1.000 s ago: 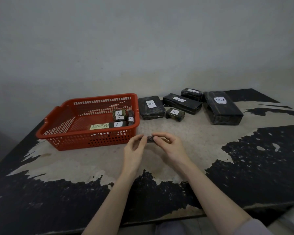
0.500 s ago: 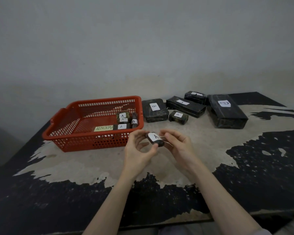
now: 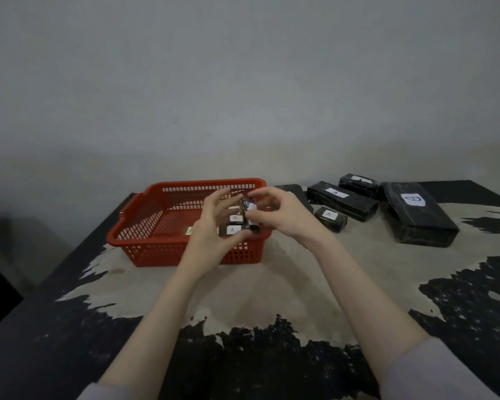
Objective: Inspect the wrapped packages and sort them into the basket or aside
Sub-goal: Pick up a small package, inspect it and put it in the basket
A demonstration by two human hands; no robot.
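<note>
A small wrapped package (image 3: pixel 246 207) is held up between both hands in front of the red basket (image 3: pixel 145 226), over its near right corner; it is dark, glossy with film, and a white label shows on the side turned toward the right hand. From its size and the light fingertip hold, it is judged to be light and fairly rigid, the shiny wrap likely slick and apt to crinkle or slip if pinched loosely. The flat faces or short ends are judged the best places to be gripped, with the label left uncovered so it can be read. The left hand (image 3: pixel 214 226) is closed on the package from the left, thumb low and fingers (image 3: pixel 218 199) raised behind it; the right hand (image 3: pixel 283 217) is closed on it from the right with thumb and fingertips. Behind the hands, several small labelled packages (image 3: pixel 233 230) are seen inside the basket, marked A where legible, together with a yellow slip (image 3: pixel 190 230) that is mostly hidden. On the bench (image 3: pixel 300 278) to the right, other packages lie aside: a small one marked A (image 3: pixel 329 218), a long one marked A (image 3: pixel 342 199), a shorter one behind it (image 3: pixel 358 183), a large block (image 3: pixel 416 217) whose label is read as B or D, uncertainly, and one partly hidden behind the right hand (image 3: pixel 293 190).
</note>
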